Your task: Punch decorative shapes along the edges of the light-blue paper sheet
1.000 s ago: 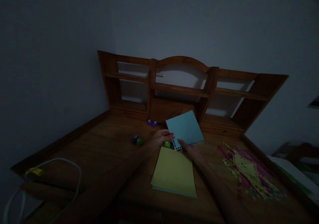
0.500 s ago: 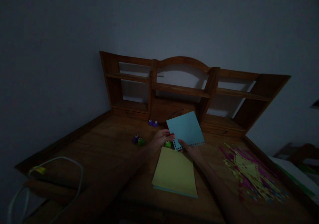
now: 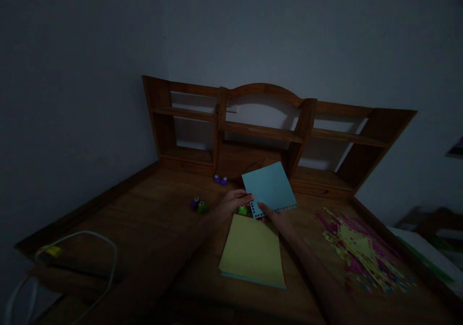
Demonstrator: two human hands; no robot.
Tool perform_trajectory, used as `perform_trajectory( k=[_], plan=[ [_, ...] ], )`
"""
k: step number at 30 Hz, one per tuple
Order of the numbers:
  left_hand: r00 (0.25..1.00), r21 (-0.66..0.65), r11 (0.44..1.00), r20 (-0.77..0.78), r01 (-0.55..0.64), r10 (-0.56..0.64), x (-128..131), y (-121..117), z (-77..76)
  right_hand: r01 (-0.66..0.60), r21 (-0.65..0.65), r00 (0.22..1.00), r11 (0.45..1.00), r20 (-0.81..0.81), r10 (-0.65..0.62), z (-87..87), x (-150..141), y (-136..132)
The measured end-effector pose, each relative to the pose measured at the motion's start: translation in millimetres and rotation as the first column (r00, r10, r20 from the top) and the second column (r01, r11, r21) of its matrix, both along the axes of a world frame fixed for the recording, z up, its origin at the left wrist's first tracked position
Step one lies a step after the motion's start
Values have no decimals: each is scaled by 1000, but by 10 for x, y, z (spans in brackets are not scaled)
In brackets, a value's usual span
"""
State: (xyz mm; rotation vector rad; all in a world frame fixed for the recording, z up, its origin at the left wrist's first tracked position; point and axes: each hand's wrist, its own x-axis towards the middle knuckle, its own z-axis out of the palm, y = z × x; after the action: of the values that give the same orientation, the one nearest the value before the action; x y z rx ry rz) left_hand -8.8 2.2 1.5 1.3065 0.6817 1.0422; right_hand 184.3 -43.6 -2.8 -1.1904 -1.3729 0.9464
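A light-blue sheet of paper [image 3: 271, 185] is held tilted above the desk, with rows of punched holes along its lower and left edges. My right hand [image 3: 275, 215] grips the sheet's lower edge, thumb on top and fingers mostly hidden beneath. At its left edge my left hand [image 3: 235, 198] is closed around a small red hole punch [image 3: 250, 197], largely covered by the fingers. Just below that hand sits a green rounded piece [image 3: 242, 210] with a pale top. Nearer me lies a stack of coloured paper [image 3: 253, 250], yellow uppermost.
Purple pieces [image 3: 220, 180] stand near the wooden shelf unit [image 3: 260, 129]; a purple and a green piece [image 3: 202, 207] are left of my hands. Yellow and pink perforated strips [image 3: 356, 243] lie heaped at right. A white cable [image 3: 115, 257] loops at front left.
The view has shifted slightly. Both hands keep their hold, and the blue sheet stays in nearly the same position.
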Motion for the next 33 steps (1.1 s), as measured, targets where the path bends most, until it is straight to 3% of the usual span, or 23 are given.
perform_trajectory(
  k=[10,21,29,33],
  plan=[
    [994,-81,997,106,-19,28,-26,46,-7,20,-20,999,1000,-43,-21,71,-12,-59],
    [991,-86,996,124,-36,46,-37,-1,74,25,-10,999,1000,-37,-25,3,11,-19],
    [984,-64,997,168,-51,61,-62,14,55,19,-17,1000,1000,-13,-19,49,12,-46],
    [952,-196,976,268,-95,146,-101,89,16,24,-23,999,999,-20,-25,36,18,-44]
  ],
)
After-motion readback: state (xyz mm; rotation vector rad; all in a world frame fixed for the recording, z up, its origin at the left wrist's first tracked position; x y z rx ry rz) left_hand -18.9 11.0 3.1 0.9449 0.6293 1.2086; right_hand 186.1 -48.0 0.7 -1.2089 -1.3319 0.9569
